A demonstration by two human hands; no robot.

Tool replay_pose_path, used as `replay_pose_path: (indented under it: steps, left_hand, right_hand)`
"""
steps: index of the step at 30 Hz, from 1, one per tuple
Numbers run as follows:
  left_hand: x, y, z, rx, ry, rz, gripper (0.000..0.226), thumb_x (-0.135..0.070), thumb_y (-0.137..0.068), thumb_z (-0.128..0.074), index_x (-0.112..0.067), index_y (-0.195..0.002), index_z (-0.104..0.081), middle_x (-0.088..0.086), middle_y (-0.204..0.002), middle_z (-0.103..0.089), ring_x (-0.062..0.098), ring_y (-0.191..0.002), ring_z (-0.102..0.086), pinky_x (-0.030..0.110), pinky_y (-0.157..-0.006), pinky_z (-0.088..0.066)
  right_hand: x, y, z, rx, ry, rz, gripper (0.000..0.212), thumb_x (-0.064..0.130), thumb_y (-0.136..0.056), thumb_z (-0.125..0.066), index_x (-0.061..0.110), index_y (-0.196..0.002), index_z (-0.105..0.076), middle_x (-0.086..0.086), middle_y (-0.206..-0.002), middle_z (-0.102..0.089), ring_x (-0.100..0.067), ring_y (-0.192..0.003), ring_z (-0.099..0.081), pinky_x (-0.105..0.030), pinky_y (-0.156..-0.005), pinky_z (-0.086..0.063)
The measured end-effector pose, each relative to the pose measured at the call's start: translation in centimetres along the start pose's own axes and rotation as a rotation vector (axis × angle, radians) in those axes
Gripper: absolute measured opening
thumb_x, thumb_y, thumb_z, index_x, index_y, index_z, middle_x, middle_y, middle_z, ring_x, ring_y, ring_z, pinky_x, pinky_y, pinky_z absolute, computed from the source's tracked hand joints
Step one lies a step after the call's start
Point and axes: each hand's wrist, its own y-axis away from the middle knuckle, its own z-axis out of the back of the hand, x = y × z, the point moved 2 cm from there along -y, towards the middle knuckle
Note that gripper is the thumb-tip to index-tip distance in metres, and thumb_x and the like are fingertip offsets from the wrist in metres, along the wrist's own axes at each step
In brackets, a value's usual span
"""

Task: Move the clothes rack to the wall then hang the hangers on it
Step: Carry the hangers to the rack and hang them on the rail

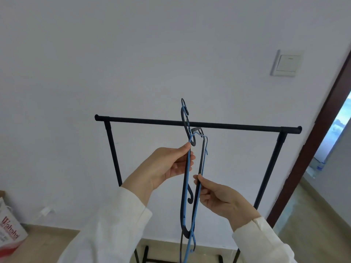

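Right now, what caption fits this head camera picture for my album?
Left hand and right hand hold blue and black hangers before the black rack.

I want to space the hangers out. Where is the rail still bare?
The rail is bare from its left end cap to the bundle of hangers, and from there to the right post. It is crowded only mid-rail, where the left hand and right hand hold the hangers.
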Motion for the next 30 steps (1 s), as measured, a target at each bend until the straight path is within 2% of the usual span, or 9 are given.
replay_pose_path:
  steps: [4,7,13,19,25,30]
  left_hand:
    - [-0.8,-1.7,-0.5,-0.047,0.022,-0.014,0.024,-0.026,-0.087,-0.06,-0.003,-0.087,-0.067,0.007,-0.08,-0.068,0.014,-0.07,-0.064,0.018,-0.056,-0.058]
    - [-1.0,-3.0,-0.7,-0.074,0.012,-0.02,0.023,-0.027,-0.086,-0.062,-0.005,-0.086,-0.068,0.006,-0.08,-0.069,0.013,-0.069,-0.065,0.02,-0.062,-0.06]
    - [-1.1,-5.8,-0.4,-0.089,0.006,0.012,0.022,-0.026,-0.086,-0.062,-0.004,-0.084,-0.067,0.005,-0.076,-0.068,0.012,-0.066,-0.064,0.02,-0.065,-0.059]
    - [-0.8,-7.8,0.0,-0.081,0.003,0.048,0.022,-0.025,-0.086,-0.062,-0.004,-0.085,-0.067,0.005,-0.077,-0.067,0.013,-0.068,-0.063,0.019,-0.06,-0.059]
    - [0.0,-9.4,0.3,-0.081,-0.013,0.084,0.022,-0.025,-0.085,-0.063,-0.004,-0.086,-0.068,0.005,-0.077,-0.068,0.013,-0.068,-0.063,0.02,-0.063,-0.058]
    - [0.8,-10.3,0.4,-0.062,-0.023,0.116,0.019,-0.025,-0.084,-0.065,-0.006,-0.08,-0.068,-0.002,-0.059,-0.071,0.008,-0.057,-0.066,0.021,-0.067,-0.059]
  right_hand:
    - [1.2,-1.5,-0.2,0.033,-0.007,-0.021,0.016,0.009,-0.083,-0.062,0.0,-0.072,-0.069,-0.004,-0.056,-0.064,-0.005,-0.033,-0.044,-0.011,-0.033,-0.036]
    - [1.6,-2.6,-0.3,0.054,-0.009,-0.04,0.026,0.01,-0.082,-0.063,0.0,-0.061,-0.073,-0.004,-0.054,-0.065,-0.005,-0.033,-0.045,-0.012,-0.033,-0.036]
    - [2.1,-5.0,-0.2,0.062,-0.044,-0.042,0.03,0.012,-0.081,-0.063,0.002,-0.055,-0.072,-0.003,-0.052,-0.064,-0.006,-0.034,-0.044,-0.012,-0.033,-0.034]
    - [2.3,-6.5,0.0,0.012,-0.091,-0.062,0.029,0.011,-0.082,-0.063,0.0,-0.056,-0.071,-0.004,-0.053,-0.062,-0.007,-0.032,-0.046,-0.014,-0.031,-0.037]
    - [2.1,-7.9,0.7,-0.003,-0.098,-0.069,0.03,0.013,-0.083,-0.063,0.001,-0.057,-0.072,-0.003,-0.054,-0.063,-0.006,-0.033,-0.046,-0.012,-0.033,-0.036]
    - [1.8,-9.0,1.6,-0.009,-0.11,-0.084,0.033,0.013,-0.085,-0.061,0.002,-0.056,-0.072,-0.003,-0.053,-0.064,-0.006,-0.034,-0.045,-0.012,-0.033,-0.036]
